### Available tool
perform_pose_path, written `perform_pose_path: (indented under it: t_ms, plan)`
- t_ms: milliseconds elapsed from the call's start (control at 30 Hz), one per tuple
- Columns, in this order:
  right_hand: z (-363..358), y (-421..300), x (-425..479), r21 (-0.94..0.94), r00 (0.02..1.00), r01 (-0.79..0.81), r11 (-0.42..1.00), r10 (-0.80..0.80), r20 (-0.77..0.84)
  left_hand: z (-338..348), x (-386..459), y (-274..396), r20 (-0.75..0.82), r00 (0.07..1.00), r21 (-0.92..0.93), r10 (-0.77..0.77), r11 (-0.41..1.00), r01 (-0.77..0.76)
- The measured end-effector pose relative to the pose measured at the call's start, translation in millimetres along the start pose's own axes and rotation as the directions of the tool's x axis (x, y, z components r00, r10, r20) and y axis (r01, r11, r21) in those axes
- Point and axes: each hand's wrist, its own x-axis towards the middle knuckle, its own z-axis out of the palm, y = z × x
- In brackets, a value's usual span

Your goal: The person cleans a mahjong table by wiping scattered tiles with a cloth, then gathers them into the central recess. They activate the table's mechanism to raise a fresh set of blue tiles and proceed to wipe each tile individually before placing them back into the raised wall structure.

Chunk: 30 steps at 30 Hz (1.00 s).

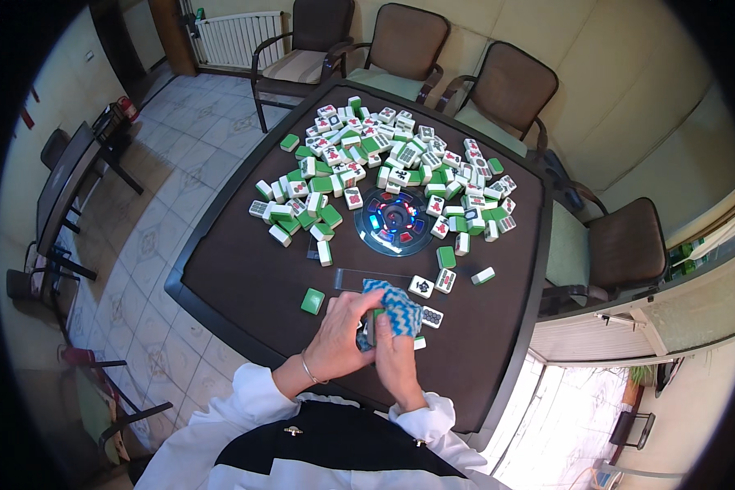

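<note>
Close to the near edge of the mahjong table, my left hand (334, 337) and my right hand (397, 364) meet around a green-backed mahjong tile (377, 313). A blue and white zigzag cloth (398, 306) is in my right hand, draped over and around the tile, which it partly hides. Fingers of my left hand press on the tile from the left. Beyond the cloth lie a tile with a black character (421, 286) and a tile with red and green bars (445, 281). A dotted tile (432, 316) sits just right of the cloth, and a face-down tile (312, 301) is to the left.
A jumbled heap of mahjong tiles (355, 153) covers the far half of the dark table top (245, 263). Amid it is a round lit centre console (397, 217). Brown-backed armchairs (409, 37) line the far side, with another armchair (618, 245) at the right.
</note>
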Motion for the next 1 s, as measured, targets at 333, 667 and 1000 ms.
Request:
perform_pose_path:
  t_ms: [333,667,1000]
  plan:
    - [-16,5,4,0.788,0.766,-0.559,0.259,0.525,0.371,-2,-1,14,0.117,0.991,-0.037,-0.065,0.997,0.070]
    - [-15,5,-26,0.507,0.818,-0.558,0.657,0.540,0.201,2,-6,1,-0.004,0.985,-0.195,-0.175,0.966,0.171]
    - [-17,-7,-21,0.349,0.948,-0.312,0.884,0.315,0.048,-3,3,23,0.080,0.994,-0.008,-0.076,0.997,0.077]
